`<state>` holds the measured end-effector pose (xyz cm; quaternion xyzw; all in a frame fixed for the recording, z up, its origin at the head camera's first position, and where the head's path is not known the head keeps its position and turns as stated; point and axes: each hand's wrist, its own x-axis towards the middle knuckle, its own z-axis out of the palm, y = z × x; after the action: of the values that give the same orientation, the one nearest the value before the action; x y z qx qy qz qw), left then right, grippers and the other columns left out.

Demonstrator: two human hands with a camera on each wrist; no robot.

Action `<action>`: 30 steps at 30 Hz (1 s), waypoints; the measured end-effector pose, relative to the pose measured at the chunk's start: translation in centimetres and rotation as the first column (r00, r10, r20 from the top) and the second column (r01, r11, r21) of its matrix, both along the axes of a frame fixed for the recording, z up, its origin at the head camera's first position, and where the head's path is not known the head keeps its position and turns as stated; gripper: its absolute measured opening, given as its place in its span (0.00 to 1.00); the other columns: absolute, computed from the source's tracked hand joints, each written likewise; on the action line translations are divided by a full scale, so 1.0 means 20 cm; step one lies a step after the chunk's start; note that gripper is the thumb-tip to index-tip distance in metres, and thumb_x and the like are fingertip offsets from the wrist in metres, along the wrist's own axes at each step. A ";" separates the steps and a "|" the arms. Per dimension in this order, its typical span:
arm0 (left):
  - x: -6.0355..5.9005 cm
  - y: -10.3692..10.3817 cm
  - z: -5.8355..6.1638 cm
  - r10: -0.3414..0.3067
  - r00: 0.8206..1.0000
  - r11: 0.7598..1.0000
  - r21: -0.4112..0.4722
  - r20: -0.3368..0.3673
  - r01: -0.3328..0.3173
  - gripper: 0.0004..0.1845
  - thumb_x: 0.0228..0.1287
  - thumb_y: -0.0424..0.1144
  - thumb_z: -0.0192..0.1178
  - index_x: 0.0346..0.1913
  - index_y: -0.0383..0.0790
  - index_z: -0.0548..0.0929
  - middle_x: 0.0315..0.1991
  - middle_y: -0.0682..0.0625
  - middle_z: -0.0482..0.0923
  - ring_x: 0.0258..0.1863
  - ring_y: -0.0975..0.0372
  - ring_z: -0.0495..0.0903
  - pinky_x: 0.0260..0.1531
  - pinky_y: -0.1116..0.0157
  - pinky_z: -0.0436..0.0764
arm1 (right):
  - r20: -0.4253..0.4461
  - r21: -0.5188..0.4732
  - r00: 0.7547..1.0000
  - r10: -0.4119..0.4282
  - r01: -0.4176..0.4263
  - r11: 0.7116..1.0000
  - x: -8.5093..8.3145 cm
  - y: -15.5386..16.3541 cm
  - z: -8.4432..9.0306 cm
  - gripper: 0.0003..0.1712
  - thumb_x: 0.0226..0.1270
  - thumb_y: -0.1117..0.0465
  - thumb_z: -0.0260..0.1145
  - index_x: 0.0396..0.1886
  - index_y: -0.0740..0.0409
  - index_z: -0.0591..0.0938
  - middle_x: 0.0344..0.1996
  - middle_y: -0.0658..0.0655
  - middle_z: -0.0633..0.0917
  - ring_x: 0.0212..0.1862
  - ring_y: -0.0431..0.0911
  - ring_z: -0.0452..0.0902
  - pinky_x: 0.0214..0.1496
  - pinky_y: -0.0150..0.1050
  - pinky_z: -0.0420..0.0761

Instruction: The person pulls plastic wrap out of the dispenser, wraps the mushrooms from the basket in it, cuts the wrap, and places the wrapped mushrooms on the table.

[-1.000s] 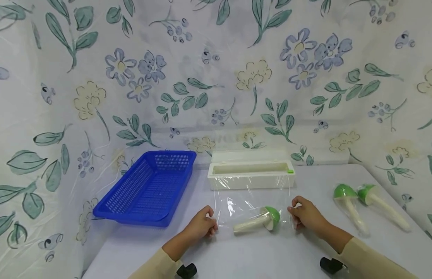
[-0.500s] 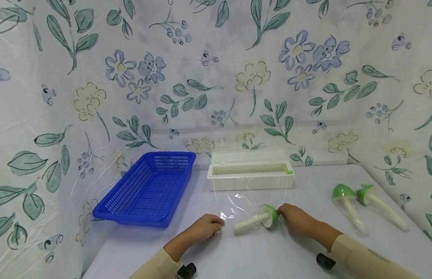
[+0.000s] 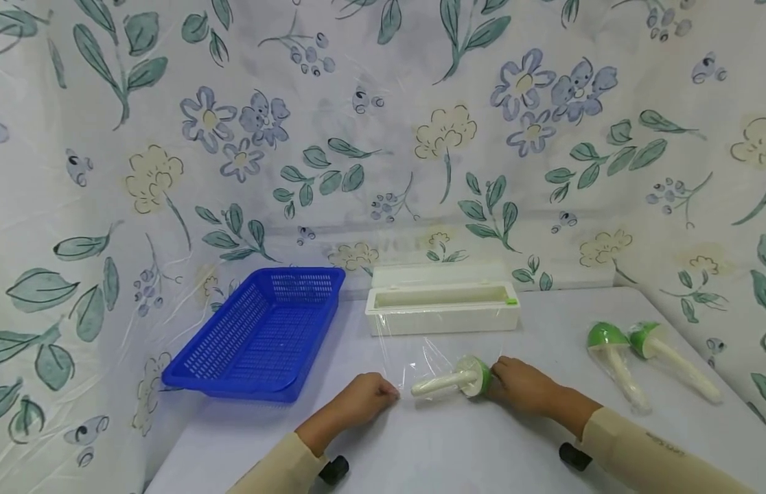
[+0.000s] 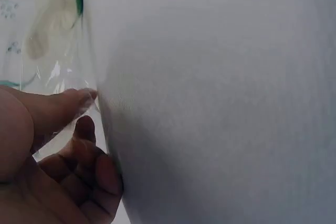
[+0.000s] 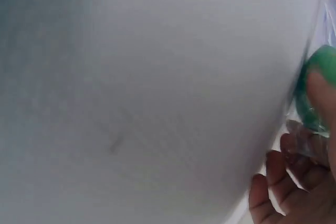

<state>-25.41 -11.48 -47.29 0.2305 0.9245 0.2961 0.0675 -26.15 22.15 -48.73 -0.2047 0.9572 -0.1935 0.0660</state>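
A toy mushroom (image 3: 452, 381) with a green cap and pale stem lies on clear plastic wrap (image 3: 423, 353), cap to the right. The wrap stretches back toward a long white box (image 3: 441, 321) with its lid raised. My left hand (image 3: 363, 400) pinches the near left edge of the wrap, beyond the stem end. In the left wrist view, wrap passes by the thumb (image 4: 68, 103). At the cap's right side, my right hand (image 3: 525, 387) holds the wrap; in the right wrist view, its thumb lies against the green cap (image 5: 323, 66).
A blue perforated basket (image 3: 259, 343) stands at the left. Two more green-capped mushrooms, each in clear wrap, lie at the right: one nearer (image 3: 618, 367), one farther right (image 3: 682, 363). A floral curtain (image 3: 383, 137) closes off the back of the white table (image 3: 457, 453).
My right hand has moved left, from the wrap's right edge to the mushroom's cap, bringing the wrap with it. My left hand has shifted slightly right. The mushroom has turned a little.
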 end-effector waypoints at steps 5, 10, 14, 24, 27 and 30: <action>-0.03 -0.01 -0.02 0.051 0.999 0.997 0.049 0.017 -0.052 0.10 0.66 0.39 0.62 0.29 0.39 0.86 0.29 0.55 0.75 0.30 0.64 0.70 0.33 0.62 0.72 | -0.006 -0.168 0.995 0.095 -0.094 0.981 -0.08 0.09 -0.01 0.12 0.69 0.51 0.63 0.40 0.54 0.84 0.36 0.45 0.73 0.39 0.40 0.70 0.42 0.39 0.75; -0.08 -0.01 -0.04 0.108 0.993 0.988 0.107 0.052 -0.113 0.14 0.67 0.38 0.59 0.22 0.38 0.80 0.20 0.56 0.67 0.22 0.64 0.65 0.24 0.66 0.66 | 0.078 -0.318 0.986 0.148 -0.117 0.941 -0.17 0.16 -0.02 0.11 0.74 0.55 0.58 0.38 0.53 0.85 0.38 0.48 0.76 0.42 0.43 0.70 0.46 0.42 0.73; -0.13 0.01 -0.03 0.202 0.972 0.970 0.112 0.124 -0.216 0.15 0.67 0.40 0.57 0.22 0.37 0.81 0.17 0.56 0.68 0.18 0.65 0.64 0.19 0.67 0.65 | 0.218 -0.397 0.962 0.163 -0.065 0.915 -0.23 0.19 0.01 0.13 0.75 0.56 0.56 0.39 0.56 0.85 0.35 0.49 0.78 0.40 0.45 0.70 0.44 0.42 0.71; -0.22 0.08 -0.02 0.431 0.897 0.897 0.065 0.098 -0.438 0.11 0.50 0.39 0.60 0.16 0.40 0.83 0.16 0.53 0.75 0.18 0.62 0.68 0.18 0.66 0.66 | 0.525 -0.426 0.849 -0.047 0.311 0.849 -0.35 0.10 0.06 0.20 0.72 0.51 0.58 0.27 0.60 0.84 0.18 0.50 0.72 0.21 0.42 0.63 0.23 0.33 0.62; -0.25 0.10 -0.02 0.462 0.883 0.880 0.085 0.079 -0.468 0.12 0.49 0.40 0.60 0.13 0.40 0.81 0.12 0.54 0.73 0.15 0.62 0.66 0.16 0.66 0.64 | 0.519 -0.431 0.840 -0.156 0.416 0.801 -0.36 0.05 0.06 0.17 0.68 0.54 0.62 0.25 0.61 0.84 0.19 0.51 0.76 0.19 0.41 0.63 0.21 0.32 0.62; -0.28 0.11 -0.02 0.479 0.875 0.868 0.108 0.072 -0.485 0.13 0.48 0.40 0.61 0.10 0.42 0.79 0.10 0.56 0.69 0.13 0.63 0.63 0.15 0.67 0.62 | 0.477 -0.427 0.836 -0.273 0.491 0.759 -0.37 0.02 0.06 0.14 0.64 0.56 0.65 0.26 0.62 0.85 0.17 0.51 0.76 0.16 0.41 0.62 0.19 0.32 0.62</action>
<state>-31.06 -9.28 -47.70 -0.0100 0.9310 0.3649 -0.0030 -33.60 22.46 -47.52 0.0315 0.8538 -0.4970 0.1519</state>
